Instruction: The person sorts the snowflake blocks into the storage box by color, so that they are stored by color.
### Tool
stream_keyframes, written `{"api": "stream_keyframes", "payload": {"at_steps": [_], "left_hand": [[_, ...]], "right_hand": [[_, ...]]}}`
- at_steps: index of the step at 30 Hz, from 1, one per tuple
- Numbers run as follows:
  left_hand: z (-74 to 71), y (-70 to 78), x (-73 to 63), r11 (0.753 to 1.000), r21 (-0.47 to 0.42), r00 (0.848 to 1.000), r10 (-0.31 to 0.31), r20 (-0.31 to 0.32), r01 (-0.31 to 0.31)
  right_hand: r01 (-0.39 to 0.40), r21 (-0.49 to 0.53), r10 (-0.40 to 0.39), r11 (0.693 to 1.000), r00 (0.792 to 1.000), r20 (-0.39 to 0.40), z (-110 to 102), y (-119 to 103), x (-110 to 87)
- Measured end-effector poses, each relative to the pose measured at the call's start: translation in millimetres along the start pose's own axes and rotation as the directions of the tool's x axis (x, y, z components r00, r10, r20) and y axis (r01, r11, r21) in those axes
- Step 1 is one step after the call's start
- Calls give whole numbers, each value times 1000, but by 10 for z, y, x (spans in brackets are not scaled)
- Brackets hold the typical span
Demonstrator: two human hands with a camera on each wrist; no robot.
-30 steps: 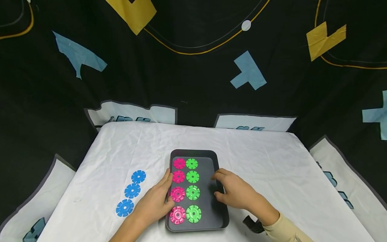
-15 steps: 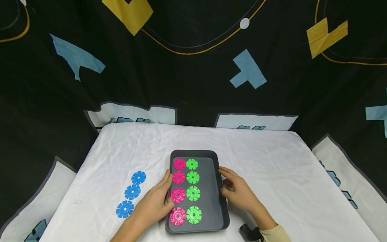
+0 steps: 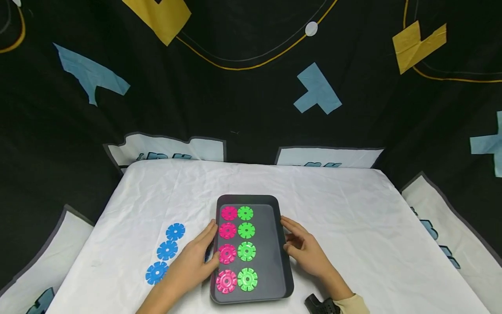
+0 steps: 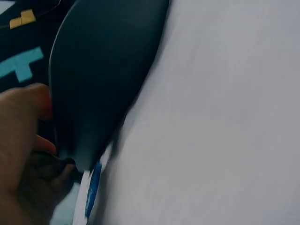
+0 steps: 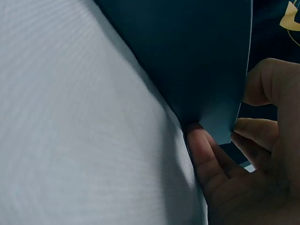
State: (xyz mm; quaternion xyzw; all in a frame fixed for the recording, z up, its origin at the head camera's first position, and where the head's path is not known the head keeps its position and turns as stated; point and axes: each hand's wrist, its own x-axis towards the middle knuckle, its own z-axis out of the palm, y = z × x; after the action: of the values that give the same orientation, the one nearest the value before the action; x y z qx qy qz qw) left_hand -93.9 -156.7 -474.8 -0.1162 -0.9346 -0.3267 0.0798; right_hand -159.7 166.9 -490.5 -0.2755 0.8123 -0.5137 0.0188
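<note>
A dark grey rectangular tray lies on the white cloth. Two columns of notched plastic discs are inside it, pink discs at the left and green discs beside them; the right part of its floor shows bare. My left hand holds the tray's left side, thumb at the rim and fingers along the outer wall. At the opposite side my right hand grips the wall, with a fingertip low near the cloth and others at the rim. Both wrist views show the tray's outer wall close up.
Several blue notched discs lie in a slanting row on the cloth left of the tray, near my left forearm. A black wrist device sits by the right sleeve. Behind the table hangs a black curtain with taped shapes.
My right hand has moved from over the tray's right part outward to its right rim and now holds it. The left hand stays at the left rim. The head view has shifted slightly.
</note>
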Motion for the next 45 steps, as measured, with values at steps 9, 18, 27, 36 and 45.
{"api": "stream_keyframes", "payload": {"at_steps": [9, 18, 27, 36, 45], "left_hand": [[-334, -491, 78, 988, 73, 951, -107, -290, 134], [-438, -715, 37, 944, 203, 951, -215, -222, 261], [-405, -746, 58, 936, 189, 946, -261, -194, 297], [-366, -733, 76, 936, 232, 954, -216, -210, 263], [-363, -612, 97, 934, 255, 939, -167, -302, 249]], "right_hand": [[-2, 21, 1, 1000, 1000, 5, -20, -302, 36], [-2, 20, 2, 1000, 1000, -3, -22, -317, 33], [4, -2, -4, 1000, 1000, -7, -10, -335, 31], [-3, -5, 3, 1000, 1000, -20, -1, -336, -4], [-14, -14, 13, 1000, 1000, -25, 13, -305, -17]]}}
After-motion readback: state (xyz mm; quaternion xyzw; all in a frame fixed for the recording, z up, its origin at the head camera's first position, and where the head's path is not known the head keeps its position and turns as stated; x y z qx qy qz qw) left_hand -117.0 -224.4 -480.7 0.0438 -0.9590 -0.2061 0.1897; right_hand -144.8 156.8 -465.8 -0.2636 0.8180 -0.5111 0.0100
